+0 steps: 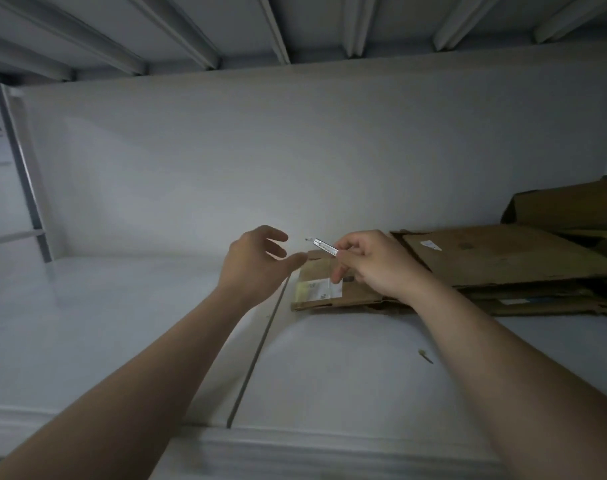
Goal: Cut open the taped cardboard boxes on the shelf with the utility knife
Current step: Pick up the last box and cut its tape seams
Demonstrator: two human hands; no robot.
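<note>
Location: a white shelf (122, 323) under a ribbed deck, dimly lit.
Right hand: the right hand (375, 263) holds the utility knife (324, 246), fingers (347, 244) clamped round its rear end; the metal tip points left and slightly up, clear of the cardboard.
Left hand: the left hand (252, 263) hovers just left of the knife tip, fingers (277, 250) apart and relaxed, holding nothing.
Task item: the nearest cardboard box (357, 295) lies flat on the shelf directly below both hands and carries a white label (321, 289); its tape cannot be made out clearly.
Other stock: a cardboard stack (503, 258) sits behind and to the right, touching the near box.
Debris: a small scrap (425, 356) lies on the shelf, well apart from the box.
Step in hand: judged to be readying the knife before a cut; no blade contact yet.
Next move: likely calls for the left hand to steady the box's near corner, then the blade lowered onto the seam and drawn away from the holding fingers.
Risk: the free hand sits close to the tip.
</note>
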